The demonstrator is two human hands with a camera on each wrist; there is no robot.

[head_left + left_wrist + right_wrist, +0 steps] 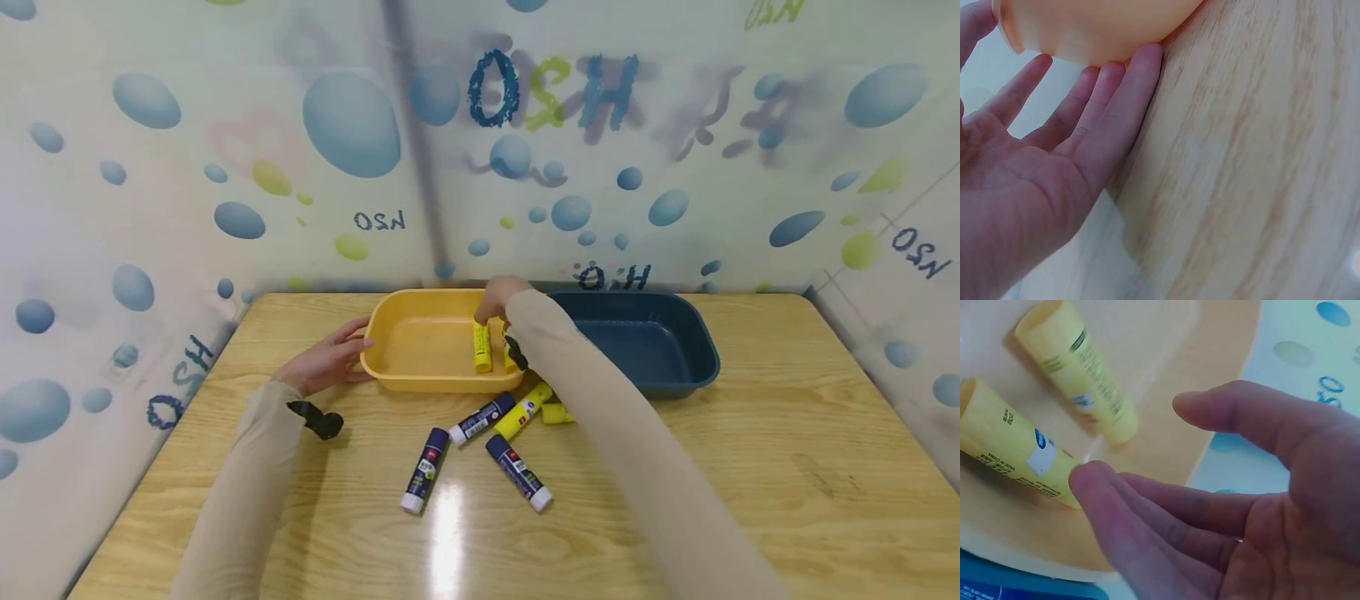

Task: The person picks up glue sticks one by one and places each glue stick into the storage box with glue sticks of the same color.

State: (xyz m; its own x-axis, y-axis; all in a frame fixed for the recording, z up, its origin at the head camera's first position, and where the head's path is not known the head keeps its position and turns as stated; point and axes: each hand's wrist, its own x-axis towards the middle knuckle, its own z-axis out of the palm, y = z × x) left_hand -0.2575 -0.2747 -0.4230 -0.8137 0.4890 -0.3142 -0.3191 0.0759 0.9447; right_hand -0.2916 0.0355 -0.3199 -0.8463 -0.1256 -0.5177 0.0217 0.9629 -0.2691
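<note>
My left hand [326,361] touches the left end of the yellow plastic tray [427,383] with its fingers spread, as the left wrist view also shows. Over the tray's back right side is my right hand [504,298]. In the right wrist view its thumb and fingers stand apart with nothing between them. Two yellow glue sticks lie inside the tray, one glue stick [1079,375] nearer the thumb, the other glue stick [1016,444] beside the fingertips. From the head, the right sleeve partly covers the second.
On the wooden table [337,517], in front of the trays, lie a yellow glue stick [523,411], another yellow one partly behind the right arm, and three navy glue sticks with white ends [425,471]. A dark blue tray [637,342] stands right of the yellow one, before a patterned curtain [465,192].
</note>
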